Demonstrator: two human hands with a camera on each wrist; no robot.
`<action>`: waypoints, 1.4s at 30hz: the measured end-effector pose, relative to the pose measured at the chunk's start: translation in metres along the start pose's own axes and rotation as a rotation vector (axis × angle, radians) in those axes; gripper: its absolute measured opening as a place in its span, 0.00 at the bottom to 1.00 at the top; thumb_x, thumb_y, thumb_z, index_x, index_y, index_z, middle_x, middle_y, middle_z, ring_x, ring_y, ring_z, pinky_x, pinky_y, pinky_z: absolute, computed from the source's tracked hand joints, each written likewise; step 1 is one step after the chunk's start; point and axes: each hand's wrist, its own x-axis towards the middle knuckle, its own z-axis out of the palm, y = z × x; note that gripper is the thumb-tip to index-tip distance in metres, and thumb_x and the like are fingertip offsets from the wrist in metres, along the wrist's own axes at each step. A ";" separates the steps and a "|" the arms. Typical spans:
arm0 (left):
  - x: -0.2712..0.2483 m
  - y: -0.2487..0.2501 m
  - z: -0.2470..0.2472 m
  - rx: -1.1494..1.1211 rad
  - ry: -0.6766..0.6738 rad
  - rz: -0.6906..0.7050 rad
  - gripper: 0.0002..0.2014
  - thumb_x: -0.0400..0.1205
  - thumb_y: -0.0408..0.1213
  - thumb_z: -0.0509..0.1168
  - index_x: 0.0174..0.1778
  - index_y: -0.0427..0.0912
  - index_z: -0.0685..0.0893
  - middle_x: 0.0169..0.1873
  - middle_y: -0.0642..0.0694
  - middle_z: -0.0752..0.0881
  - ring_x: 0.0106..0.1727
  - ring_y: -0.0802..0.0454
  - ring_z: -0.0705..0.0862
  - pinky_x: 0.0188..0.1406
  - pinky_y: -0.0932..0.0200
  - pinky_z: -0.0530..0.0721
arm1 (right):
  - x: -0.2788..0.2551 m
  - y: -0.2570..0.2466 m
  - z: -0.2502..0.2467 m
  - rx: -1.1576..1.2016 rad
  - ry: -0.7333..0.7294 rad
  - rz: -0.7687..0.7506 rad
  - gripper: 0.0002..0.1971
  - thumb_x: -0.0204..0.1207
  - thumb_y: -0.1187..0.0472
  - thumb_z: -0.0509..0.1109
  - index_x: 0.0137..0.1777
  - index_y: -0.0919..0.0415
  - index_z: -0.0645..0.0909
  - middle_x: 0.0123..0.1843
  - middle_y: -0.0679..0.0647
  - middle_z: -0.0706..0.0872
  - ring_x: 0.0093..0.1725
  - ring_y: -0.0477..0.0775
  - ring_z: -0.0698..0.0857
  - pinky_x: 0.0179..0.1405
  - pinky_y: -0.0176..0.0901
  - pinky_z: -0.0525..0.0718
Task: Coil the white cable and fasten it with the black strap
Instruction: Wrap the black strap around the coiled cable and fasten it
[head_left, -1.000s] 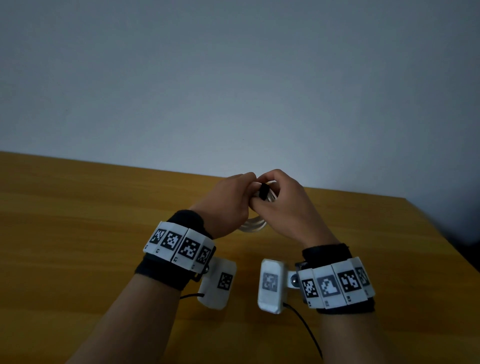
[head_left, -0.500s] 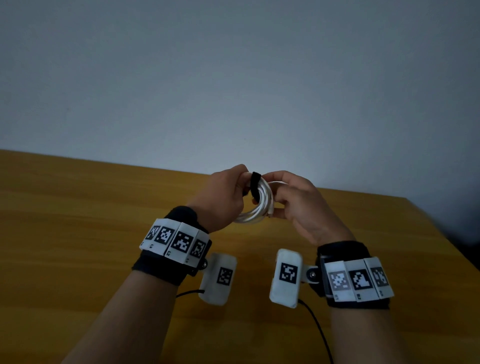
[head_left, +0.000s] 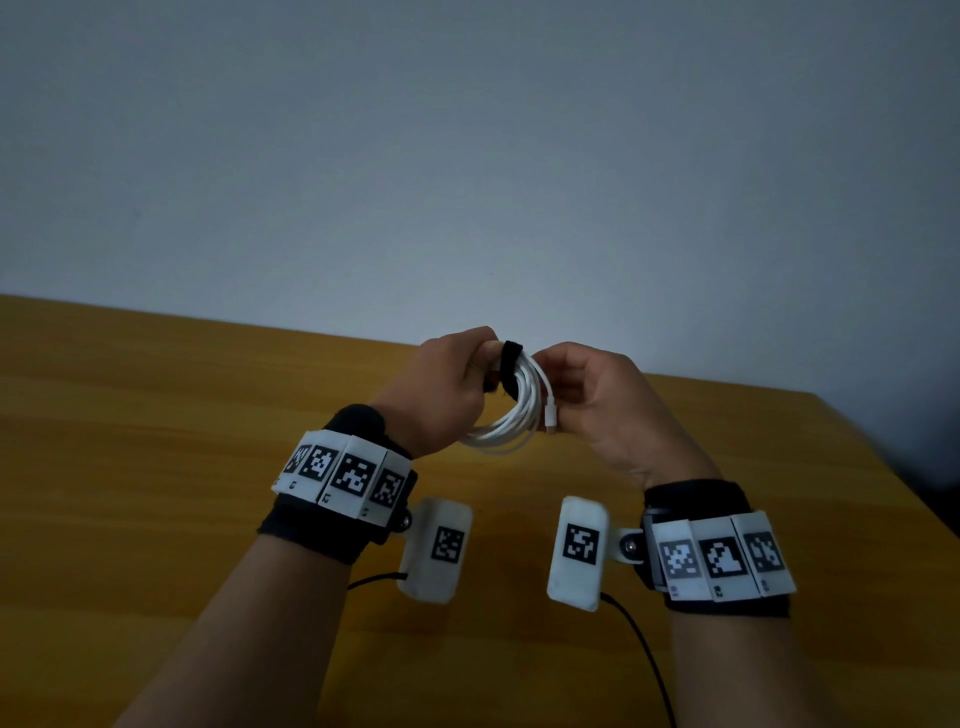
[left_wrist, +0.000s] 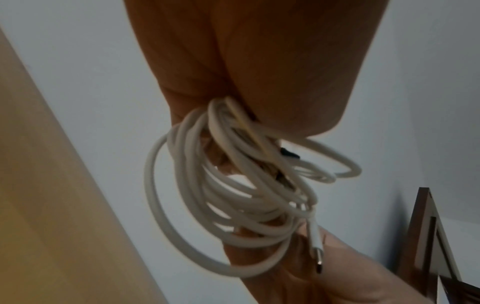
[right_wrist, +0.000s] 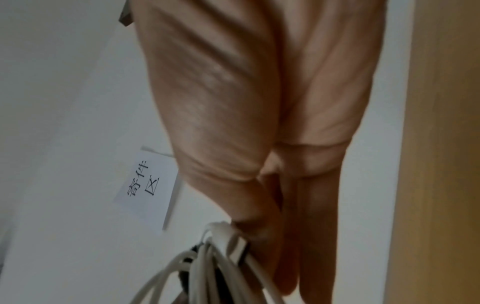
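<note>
The white cable is wound into a small coil and held in the air above the wooden table. A black strap wraps around the coil's top. My left hand grips the coil right beside the strap. From the right, my right hand pinches the coil's upper part. A white connector hangs on the right of the coil. In the left wrist view the loops hang loose below the palm, with the connector lying against the other hand. In the right wrist view the thumb presses the cable, with the strap dark behind it.
A plain grey wall rises behind the table. The table's right edge runs close to my right wrist. A paper sign with printed characters hangs on the wall. A dark wooden frame shows in the left wrist view.
The hands have drawn apart and the right hand has turned outward, so the coil and its strap now show between them. The coil stays lifted above the table.
</note>
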 end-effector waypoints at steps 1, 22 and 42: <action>0.000 -0.001 0.000 -0.004 -0.003 -0.002 0.20 0.90 0.47 0.48 0.37 0.43 0.75 0.28 0.53 0.77 0.27 0.54 0.72 0.31 0.58 0.71 | 0.000 0.000 0.000 -0.048 0.018 -0.017 0.17 0.74 0.76 0.79 0.50 0.51 0.89 0.47 0.52 0.96 0.48 0.48 0.94 0.42 0.36 0.90; -0.005 0.005 -0.008 -0.294 -0.068 -0.192 0.22 0.90 0.44 0.51 0.38 0.35 0.79 0.20 0.59 0.75 0.26 0.55 0.70 0.33 0.55 0.72 | -0.001 -0.003 0.004 -0.158 0.123 -0.148 0.14 0.73 0.75 0.79 0.48 0.54 0.95 0.41 0.45 0.95 0.41 0.39 0.94 0.43 0.24 0.86; -0.004 0.012 -0.004 -0.467 -0.174 -0.262 0.23 0.90 0.43 0.50 0.32 0.35 0.73 0.16 0.56 0.71 0.18 0.56 0.64 0.22 0.62 0.65 | 0.000 -0.001 0.007 -0.212 0.315 -0.344 0.09 0.76 0.76 0.77 0.47 0.63 0.95 0.38 0.42 0.92 0.41 0.33 0.92 0.47 0.24 0.87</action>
